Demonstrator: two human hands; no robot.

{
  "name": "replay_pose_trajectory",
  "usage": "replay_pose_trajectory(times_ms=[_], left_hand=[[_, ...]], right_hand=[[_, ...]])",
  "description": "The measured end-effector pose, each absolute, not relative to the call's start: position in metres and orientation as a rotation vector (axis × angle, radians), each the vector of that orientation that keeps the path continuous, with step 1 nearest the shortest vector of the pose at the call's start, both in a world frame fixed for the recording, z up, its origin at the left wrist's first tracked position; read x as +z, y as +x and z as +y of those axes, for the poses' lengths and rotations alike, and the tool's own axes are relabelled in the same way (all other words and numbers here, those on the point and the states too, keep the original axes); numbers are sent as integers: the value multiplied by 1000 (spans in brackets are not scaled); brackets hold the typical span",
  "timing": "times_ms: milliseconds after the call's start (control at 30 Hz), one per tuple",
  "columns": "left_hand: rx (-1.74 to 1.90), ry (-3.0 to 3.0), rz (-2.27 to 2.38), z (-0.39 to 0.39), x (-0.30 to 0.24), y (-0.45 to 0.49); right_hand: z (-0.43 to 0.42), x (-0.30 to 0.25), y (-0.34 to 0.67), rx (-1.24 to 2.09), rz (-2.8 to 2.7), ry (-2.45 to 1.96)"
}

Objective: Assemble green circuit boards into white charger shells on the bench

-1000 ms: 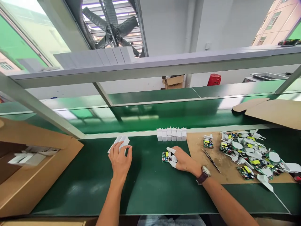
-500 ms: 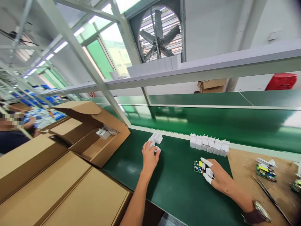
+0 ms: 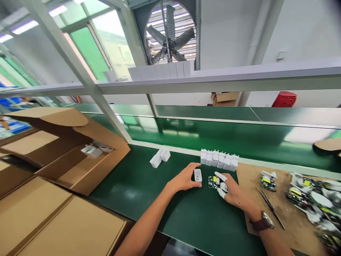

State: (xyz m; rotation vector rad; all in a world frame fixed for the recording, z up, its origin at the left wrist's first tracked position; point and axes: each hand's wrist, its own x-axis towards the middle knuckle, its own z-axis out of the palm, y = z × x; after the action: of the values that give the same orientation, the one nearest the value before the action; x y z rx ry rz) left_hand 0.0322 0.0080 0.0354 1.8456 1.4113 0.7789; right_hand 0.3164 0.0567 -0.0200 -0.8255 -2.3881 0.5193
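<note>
On my left, an open cardboard box [image 3: 105, 169]; then some white cups [image 3: 156, 161] near the back of the green table [image 3: 128, 192]. My left hand [image 3: 183, 179] is curled narrowly around a white casing [image 3: 198, 176], thumb at its near end, index finger at its far end. It's smooth, rounded at the corners, with small dark openings in the face turned up at me; that face's long axis runs near to far. Just right of it, apart, is a circuit board [image 3: 213, 181], green, crowded with parts, 1 yellow. It lies left to right, free end pointing at the casing. Behind stand pronged white units [image 3: 220, 160] in a row. My right hand [image 3: 231, 190], 2 digits covered in white, pinches the board's right end. Farther right, tweezers [image 3: 275, 214] and heaped boards [image 3: 319, 199].
</note>
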Motion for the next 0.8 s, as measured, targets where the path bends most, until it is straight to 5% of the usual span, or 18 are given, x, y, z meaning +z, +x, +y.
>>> replay_pose_trajectory(times_ms=[800], left_hand=[[1032, 1884, 1413, 10, -10, 48]], right_hand=[[42, 13, 300, 426, -2153, -743]])
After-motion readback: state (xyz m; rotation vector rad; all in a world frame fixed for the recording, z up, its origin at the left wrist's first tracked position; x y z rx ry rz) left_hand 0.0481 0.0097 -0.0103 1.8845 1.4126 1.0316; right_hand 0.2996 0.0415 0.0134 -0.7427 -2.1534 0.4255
